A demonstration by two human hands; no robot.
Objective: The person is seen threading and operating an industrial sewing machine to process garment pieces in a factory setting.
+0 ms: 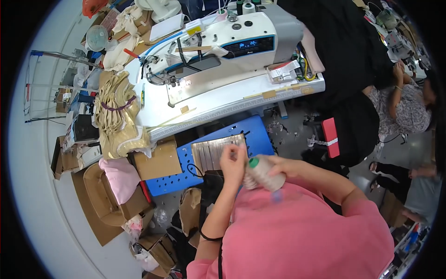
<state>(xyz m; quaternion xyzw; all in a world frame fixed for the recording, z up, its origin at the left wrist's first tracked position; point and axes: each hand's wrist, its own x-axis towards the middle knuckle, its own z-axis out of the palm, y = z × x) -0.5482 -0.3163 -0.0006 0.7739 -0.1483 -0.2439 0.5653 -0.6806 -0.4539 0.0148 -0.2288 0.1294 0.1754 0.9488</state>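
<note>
My right hand (280, 166) is closed around a cone of beige thread (266, 173) with a green tip, held tilted in front of my chest. A second pale cone (250, 180) shows partly beside it, close against my pink shirt. Just left of the cones, my left hand (232, 163) is raised with its fingers pinched together. Whatever sits in that pinch, if anything, is too small and blurred to make out. Beyond both hands stands a white sewing machine (223, 69) with a lit display and a glowing lamp near the needle.
Below the hands lie a blue perforated footboard (257, 132) and a ribbed pedal (216, 153). Stacked gold fabric pieces (114, 104) hang at the table's left end. A cardboard box (100, 195) with pink cloth stands lower left. Black fabric (334, 56) drapes at right, near another person (402, 109).
</note>
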